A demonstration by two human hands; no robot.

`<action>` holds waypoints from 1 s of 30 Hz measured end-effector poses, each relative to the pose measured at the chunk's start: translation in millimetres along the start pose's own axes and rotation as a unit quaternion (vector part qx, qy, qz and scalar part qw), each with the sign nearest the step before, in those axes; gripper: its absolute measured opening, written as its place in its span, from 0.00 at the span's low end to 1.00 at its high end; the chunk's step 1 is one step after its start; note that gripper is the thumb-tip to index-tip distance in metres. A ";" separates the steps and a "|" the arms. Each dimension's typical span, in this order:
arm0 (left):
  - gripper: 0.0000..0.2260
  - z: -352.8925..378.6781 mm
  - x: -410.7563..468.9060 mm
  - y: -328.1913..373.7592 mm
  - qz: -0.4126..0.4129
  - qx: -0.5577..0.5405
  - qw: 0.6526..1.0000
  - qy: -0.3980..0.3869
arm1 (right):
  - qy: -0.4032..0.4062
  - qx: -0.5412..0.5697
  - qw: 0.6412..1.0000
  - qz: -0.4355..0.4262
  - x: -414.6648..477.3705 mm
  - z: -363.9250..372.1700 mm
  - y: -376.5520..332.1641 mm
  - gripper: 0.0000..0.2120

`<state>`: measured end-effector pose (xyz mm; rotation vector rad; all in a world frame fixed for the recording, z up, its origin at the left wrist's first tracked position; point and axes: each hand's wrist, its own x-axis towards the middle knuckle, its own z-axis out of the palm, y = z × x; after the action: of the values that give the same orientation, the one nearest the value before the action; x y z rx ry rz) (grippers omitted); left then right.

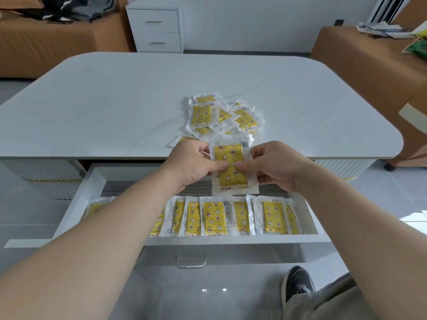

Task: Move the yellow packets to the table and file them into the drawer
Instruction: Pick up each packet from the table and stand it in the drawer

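Both hands hold one yellow packet [231,155] upright over the table's front edge, above the open drawer [78,204]. My left hand [191,162] pinches its left side and my right hand [275,165] pinches its right side, thumbs meeting on the front. A loose pile of yellow packets [212,114] in clear wrappers lies on the white table [115,100] just beyond the hands. Inside the drawer a row of filed packets [215,218] stands side by side along the front wall; my left forearm hides part of the row.
A white two-drawer cabinet [157,28] stands against the far wall. Brown sofas flank the table, the left sofa [46,42] with dark clothes, the right sofa [360,56] with papers and bags. My shoe [298,282] shows on the glossy floor below the drawer.
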<state>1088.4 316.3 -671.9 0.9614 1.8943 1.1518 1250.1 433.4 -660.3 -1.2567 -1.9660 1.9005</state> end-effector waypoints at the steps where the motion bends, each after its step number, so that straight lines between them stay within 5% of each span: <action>1: 0.09 2.1 0.4 -0.8 0.008 0.021 1.000 0.005 | -0.011 -0.015 1.000 0.016 0.3 -4.3 1.6 0.10; 7: 0.07 1.2 7.0 -7.8 0.041 0.174 0.978 0.104 | -0.031 -0.156 0.978 0.134 10.1 -10.5 31.3 0.19; 13: 0.07 2.3 11.6 -8.8 0.062 0.189 0.972 0.125 | -0.004 -0.192 0.956 0.223 22.8 15.4 77.8 0.12; 23: 0.07 0.3 15.6 -10.2 0.087 0.224 0.962 0.126 | 0.041 -0.498 0.852 0.157 27.6 23.9 98.2 0.25; 30: 0.04 1.2 19.7 -13.0 0.086 0.264 0.947 0.161 | 0.069 -0.479 0.872 0.079 25.5 14.9 63.7 0.22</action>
<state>1077.1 329.5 -687.9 1.3061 2.5009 0.9547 1253.9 428.9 -730.3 -1.6996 -2.8929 0.7418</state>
